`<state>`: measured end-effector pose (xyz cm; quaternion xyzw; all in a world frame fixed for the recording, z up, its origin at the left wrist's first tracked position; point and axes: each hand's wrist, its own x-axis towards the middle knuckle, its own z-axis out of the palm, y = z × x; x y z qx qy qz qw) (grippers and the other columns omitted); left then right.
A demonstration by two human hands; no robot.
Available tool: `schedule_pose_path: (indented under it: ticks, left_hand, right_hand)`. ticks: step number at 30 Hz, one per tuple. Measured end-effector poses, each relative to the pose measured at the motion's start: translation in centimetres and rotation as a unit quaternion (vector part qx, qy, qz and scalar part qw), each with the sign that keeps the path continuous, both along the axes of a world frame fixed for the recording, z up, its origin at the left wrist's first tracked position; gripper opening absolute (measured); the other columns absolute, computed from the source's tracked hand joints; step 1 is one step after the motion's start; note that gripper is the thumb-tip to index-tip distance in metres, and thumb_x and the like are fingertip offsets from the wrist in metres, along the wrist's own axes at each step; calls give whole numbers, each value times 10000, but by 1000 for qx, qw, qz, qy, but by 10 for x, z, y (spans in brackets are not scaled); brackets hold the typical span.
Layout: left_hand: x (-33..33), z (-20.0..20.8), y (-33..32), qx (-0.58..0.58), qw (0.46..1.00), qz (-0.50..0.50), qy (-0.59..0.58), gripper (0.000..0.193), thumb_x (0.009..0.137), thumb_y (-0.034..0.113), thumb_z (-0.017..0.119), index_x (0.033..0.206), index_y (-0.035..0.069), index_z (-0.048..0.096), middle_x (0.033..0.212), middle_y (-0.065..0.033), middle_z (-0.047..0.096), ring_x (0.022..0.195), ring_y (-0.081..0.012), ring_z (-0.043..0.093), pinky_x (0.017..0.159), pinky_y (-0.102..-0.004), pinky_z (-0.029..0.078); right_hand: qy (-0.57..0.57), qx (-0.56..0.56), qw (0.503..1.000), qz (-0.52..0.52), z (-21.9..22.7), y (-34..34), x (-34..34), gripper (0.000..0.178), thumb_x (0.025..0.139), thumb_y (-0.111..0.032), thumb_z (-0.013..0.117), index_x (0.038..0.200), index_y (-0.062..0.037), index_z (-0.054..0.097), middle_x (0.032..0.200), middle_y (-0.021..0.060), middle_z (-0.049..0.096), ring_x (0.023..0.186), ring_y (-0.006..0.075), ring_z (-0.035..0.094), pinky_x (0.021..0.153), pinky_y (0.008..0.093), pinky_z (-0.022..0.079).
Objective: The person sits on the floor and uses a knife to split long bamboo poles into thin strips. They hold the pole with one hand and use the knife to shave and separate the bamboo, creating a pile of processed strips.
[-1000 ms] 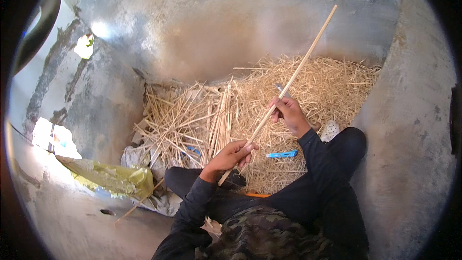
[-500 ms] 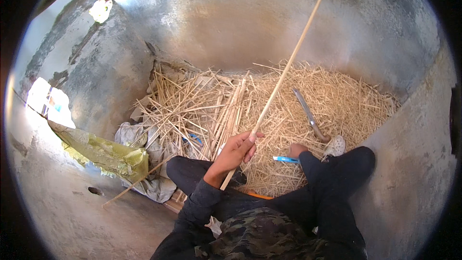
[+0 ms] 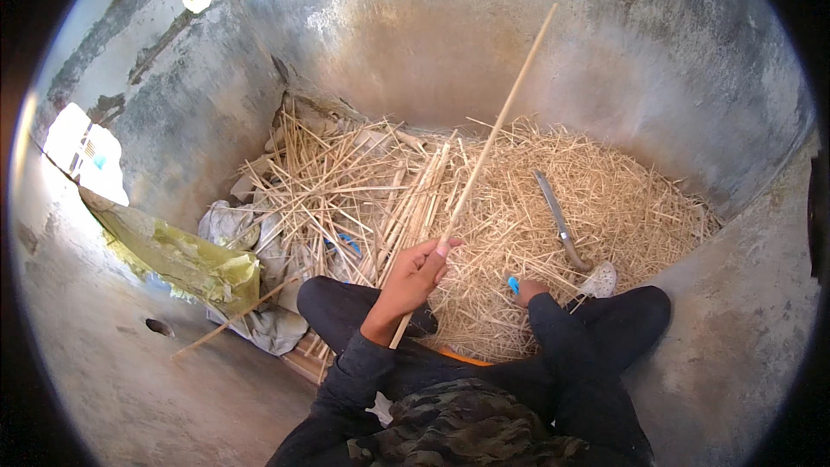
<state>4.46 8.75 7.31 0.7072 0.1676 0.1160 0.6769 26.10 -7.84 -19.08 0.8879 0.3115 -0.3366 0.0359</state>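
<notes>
1. Floor (image 3: 130, 380): bare concrete, walls curving up round it. Person sits near its front edge, legs in dark trousers stretched toward the far wall.
2. Straw heap (image 3: 536, 216): covers the floor's far-right part up to the wall; fine, short shavings.
3. Stick pile (image 3: 346, 182): longer split canes lie criss-cross at the heap's left edge, toward the floor's far-left corner.
4. Yellow sheet (image 3: 181, 255) w/ grey sacking (image 3: 233, 229): crumpled at the floor's left side. No real containers in view; nothing sits in anything.
5. Long stick (image 3: 493, 134): held up off the floor, slanting from the lap toward the far wall, above the heap.
6. Left hand (image 3: 415, 272): closed round the stick's lower part, thumb along it.
7. Blade (image 3: 558, 220): lies loose on the straw, right of the stick, not touched.
8. Right hand (image 3: 529, 287): low on the straw by the knee, at a small blue object (image 3: 513, 284); grip can't tell.
9. Step, as I read it: stick held ready for working. Next move prob. needs right hand on the blade, left steadying the stick.
</notes>
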Motion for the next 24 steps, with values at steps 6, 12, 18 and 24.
schedule_pose_path:
  ticks: [6, 12, 18, 24]
  left_hand:
    - [-8, -15, -5, -29, 999, 39, -22, 383, 998, 272, 449, 1206, -32, 555, 597, 72, 365, 516, -22, 311, 469, -200, 249]
    - [-8, -19, -19, -81, 995, 38, -41, 379, 995, 249, 459, 1252, -20, 532, 612, 62, 406, 533, -21, 348, 486, -191, 285]
    - [-12, -7, -35, -40, 995, 41, -82, 381, 994, 240, 458, 1297, 13, 504, 631, 53, 426, 547, -31, 353, 493, -187, 290]
    - [-14, 1, -40, -47, 995, 43, -81, 408, 996, 259, 452, 1300, -11, 489, 632, 46, 419, 555, -38, 348, 501, -187, 283]
  right_hand:
    - [-18, 290, 955, -50, 101, -13, -1, 357, 869, -335, 541, 1061, -37, 583, 826, 211, 637, 795, 401, 617, 699, 474, 472]
    - [-134, 452, 881, -49, 243, -20, -8, 448, 865, -216, 490, 1232, 26, 405, 667, 230, 569, 621, 393, 578, 598, 485, 443]
    - [-207, 361, 905, 91, 287, -28, -15, 297, 893, -248, 552, 1085, -23, 530, 664, 206, 562, 606, 372, 570, 572, 469, 421]
    - [-42, 497, 864, 77, 309, -14, -41, 256, 930, -295, 539, 972, -44, 565, 612, 129, 518, 562, 263, 525, 547, 388, 403]
